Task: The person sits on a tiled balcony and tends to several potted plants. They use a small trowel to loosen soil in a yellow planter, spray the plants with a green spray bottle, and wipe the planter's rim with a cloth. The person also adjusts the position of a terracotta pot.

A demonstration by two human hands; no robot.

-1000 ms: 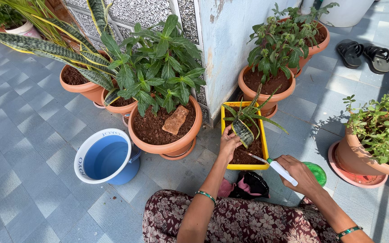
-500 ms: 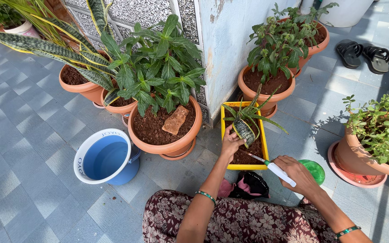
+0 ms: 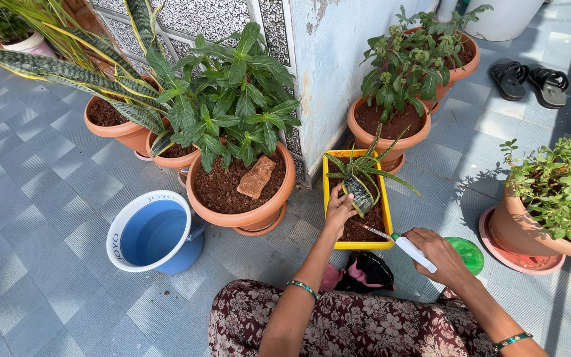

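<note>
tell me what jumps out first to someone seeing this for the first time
The bright yellow rectangular planter at centre, where the left hand holds a striped leaf and the right hand aims a white-handled tool at the soil. Left of it, a big leafy terracotta pot and a blue bucket.

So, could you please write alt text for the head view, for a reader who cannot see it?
A seated person's left hand holds a striped leaf of a small plant in a yellow rectangular planter, while the right hand points a white-handled tool into its soil. Terracotta pots and a blue bucket stand on grey tiles.
</note>
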